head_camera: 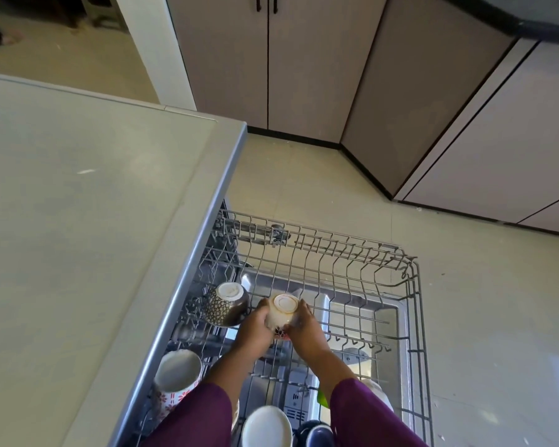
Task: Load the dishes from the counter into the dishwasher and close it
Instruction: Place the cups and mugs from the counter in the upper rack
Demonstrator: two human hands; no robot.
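A small cream bowl (283, 309) is upside down over the pulled-out upper dishwasher rack (413, 304). My left hand (255, 329) grips its left side and my right hand (305, 327) grips its right side. Just to the left, a dark patterned bowl (228, 303) sits upside down in the rack. A white mug with red flowers (176, 377) stands at the rack's near left. A white dish (267, 427) and a dark blue dish (315, 432) show at the bottom edge, partly hidden by my purple sleeves.
The pale counter (88, 221) runs along the left, its edge overhanging the rack. The open dishwasher door (368, 311) lies below the rack. Beige floor (481, 317) surrounds it, with cabinets (268, 66) behind and to the right.
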